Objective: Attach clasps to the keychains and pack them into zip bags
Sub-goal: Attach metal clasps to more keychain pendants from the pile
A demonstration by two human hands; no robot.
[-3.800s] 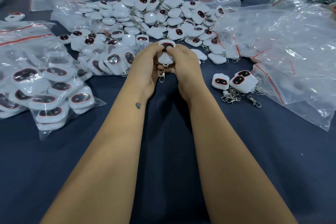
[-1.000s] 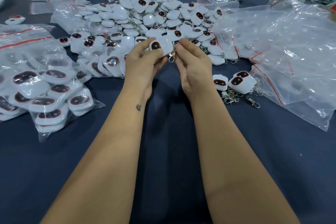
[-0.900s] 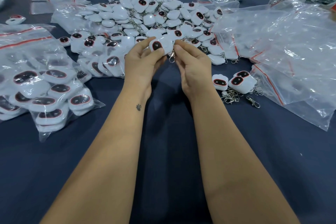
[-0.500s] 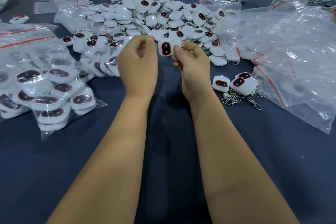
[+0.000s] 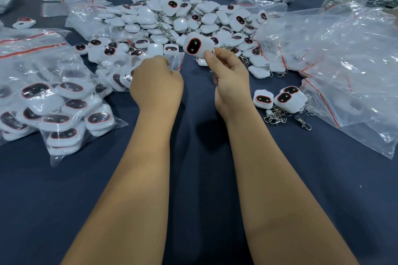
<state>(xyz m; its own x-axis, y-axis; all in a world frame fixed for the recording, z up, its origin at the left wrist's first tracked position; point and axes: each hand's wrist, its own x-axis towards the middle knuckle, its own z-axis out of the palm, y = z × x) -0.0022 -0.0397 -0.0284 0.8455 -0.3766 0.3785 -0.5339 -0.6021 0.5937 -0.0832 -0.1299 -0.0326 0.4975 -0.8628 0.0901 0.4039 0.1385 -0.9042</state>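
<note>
1. Two bare forearms are reaching from the bottom of the frame up to its centre, over a desk [image 5: 215, 178] covered in dark blue cloth.
2. The right hand [image 5: 231, 79] is pinching a white keychain [image 5: 197, 46] between thumb and fingers, holding it up just above centre with its dark, red-rimmed oval facing the camera.
3. The left hand [image 5: 157, 83] is curled, knuckles up, gripping the edge of a clear zip bag [image 5: 129, 69] that is lying left of centre and already holding several keychains.
4. A large loose pile of keychains [image 5: 183, 19] is filling the upper centre, behind both hands.
5. Filled bags [image 5: 49, 97] with red zip strips are lying along the left side.
6. Empty bags [image 5: 344, 60] are heaped at the right.
7. Three loose keychains [image 5: 280, 99] are sitting right of centre, with a small cluster of metal clasps [image 5: 277, 116] just below them.
8. Whether a clasp is hanging from the held keychain is hard to tell, as the fingers are covering its lower end.
</note>
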